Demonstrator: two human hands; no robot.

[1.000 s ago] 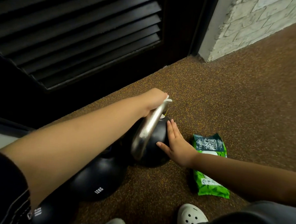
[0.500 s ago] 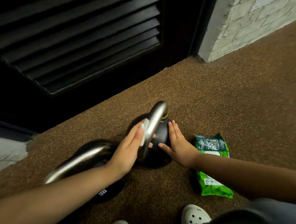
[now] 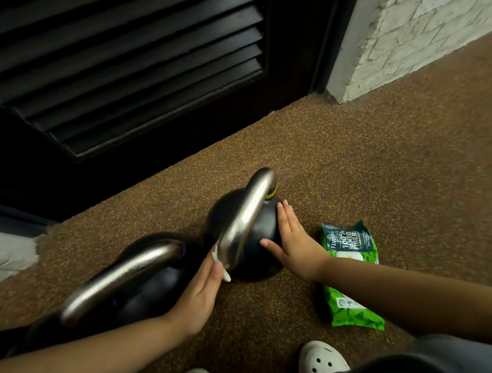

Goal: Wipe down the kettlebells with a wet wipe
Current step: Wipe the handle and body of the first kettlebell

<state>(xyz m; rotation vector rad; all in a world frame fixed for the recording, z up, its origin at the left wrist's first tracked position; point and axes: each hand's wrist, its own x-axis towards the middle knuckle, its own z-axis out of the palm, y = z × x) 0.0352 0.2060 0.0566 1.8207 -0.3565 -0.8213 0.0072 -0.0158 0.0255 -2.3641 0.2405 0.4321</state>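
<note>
A black kettlebell (image 3: 261,230) with a steel handle (image 3: 246,215) stands on the brown floor at centre. My left hand (image 3: 201,293) presses a white wet wipe (image 3: 224,273) against the near end of that handle, close to the ball. My right hand (image 3: 296,244) lies flat with fingers straight on the ball's right side. A second black kettlebell (image 3: 152,287) with its own steel handle (image 3: 121,276) stands just to the left, partly behind my left forearm.
A green pack of wet wipes (image 3: 349,267) lies on the floor to the right of the kettlebells. A dark louvred door (image 3: 125,63) runs along the back, with a white brick wall (image 3: 421,38) at the upper right. My white shoe (image 3: 322,361) is at the bottom.
My left hand with the wipe has slid from the top of the handle down to its near end. The right hand has stayed on the ball.
</note>
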